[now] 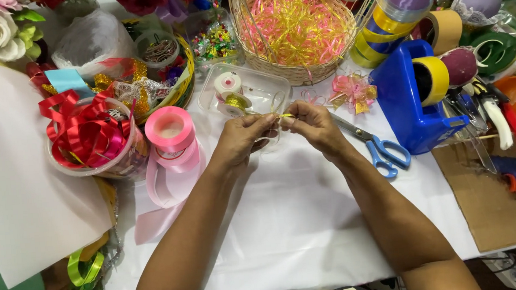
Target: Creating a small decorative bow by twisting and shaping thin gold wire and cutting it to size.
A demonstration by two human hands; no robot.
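Hands, left hand (242,137) and right hand (313,125), pinch yellow ribbon (285,116) above bare white tablecloth (295,222).

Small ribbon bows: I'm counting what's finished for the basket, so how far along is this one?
Done: one pink and gold bow lies finished on the white table beside the wicker basket. In hand: the left hand and right hand pinch a thin yellow ribbon piece between them, its shape too small to judge. Left: the scissors lie unused beside the right hand.

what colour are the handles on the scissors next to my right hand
Blue, seen in the head view: the scissors lie on the white table just beside the right hand.
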